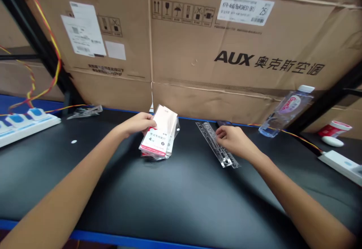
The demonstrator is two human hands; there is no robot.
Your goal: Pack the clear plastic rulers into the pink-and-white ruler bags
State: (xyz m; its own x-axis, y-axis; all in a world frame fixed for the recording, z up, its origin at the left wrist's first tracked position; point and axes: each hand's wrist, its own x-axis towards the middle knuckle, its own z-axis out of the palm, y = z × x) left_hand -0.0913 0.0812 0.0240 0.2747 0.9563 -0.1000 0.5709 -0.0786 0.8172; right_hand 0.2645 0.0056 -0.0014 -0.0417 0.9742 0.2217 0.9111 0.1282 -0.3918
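Plastic-bagged card packet [158, 139] stands near the middle of the black tabletop [70, 177], towards its far edge. Its lower edge seems to rest on the surface while the left hand [135, 125], fingers closed on the upper left side of the bag, keeps it leaning up rather than lying flat. On its front, a white label [154, 141] with a pink band carries a large 4 and small characters too fine to read in full. A pale pink sheet [166, 119] fills the upper part, and loose clear film crumples around the bottom. To the right, a clear plastic strip [217, 145] lies slanting across the tabletop. The right hand [232, 139], half curled, rests its fingers on the strip's upper part, apparently steadying it, though a firm grip cannot be told. Just behind the strip sits a partly hidden dark object [223, 122]. Farther right, a water bottle [285, 111] leans before a cardboard carton [183, 60] printed AUX, and a white power strip [342, 166] lies at the right edge.
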